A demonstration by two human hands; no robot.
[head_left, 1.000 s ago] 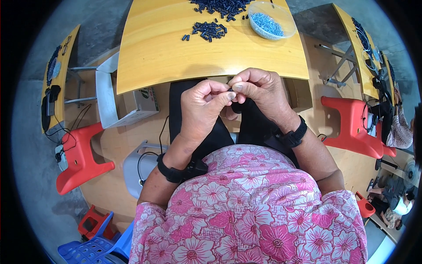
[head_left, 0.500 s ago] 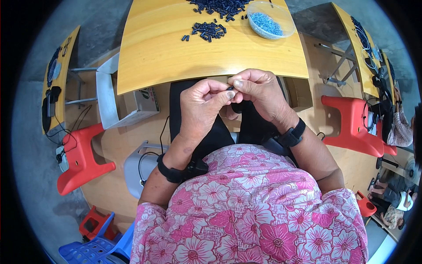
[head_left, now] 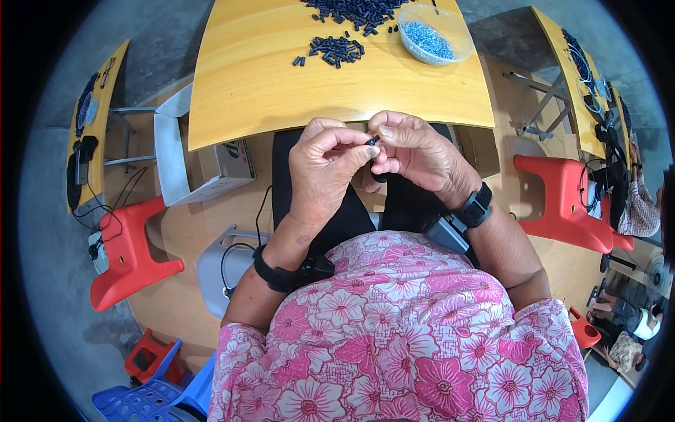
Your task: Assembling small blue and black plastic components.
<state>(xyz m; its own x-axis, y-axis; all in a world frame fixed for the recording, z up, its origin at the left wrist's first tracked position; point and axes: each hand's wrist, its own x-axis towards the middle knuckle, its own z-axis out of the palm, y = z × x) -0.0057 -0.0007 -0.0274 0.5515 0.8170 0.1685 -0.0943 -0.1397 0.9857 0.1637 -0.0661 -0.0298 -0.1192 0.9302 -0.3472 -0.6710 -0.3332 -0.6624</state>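
Observation:
Just past my lap, at the table's near edge, my two hands meet fingertip to fingertip. My left hand is closed, pinching a small black tube-like piece between thumb and forefinger. Thumb and forefinger of my right hand are pinched together at the far end of that piece; what they hold, if anything, is too small to make out. On the yellow table lie a small group of black tube-like pieces and a larger pile of them. A clear round bowl contains tiny light-blue pieces.
An open cardboard box is under the table at the left. Red stools stand on both sides, with a grey stool beside my left forearm. A blue plastic chair is behind at the left. Other people sit far right.
My right hand has turned slightly, its fingers shifting around the black piece and showing more of it. My left hand keeps its pinch almost in place.

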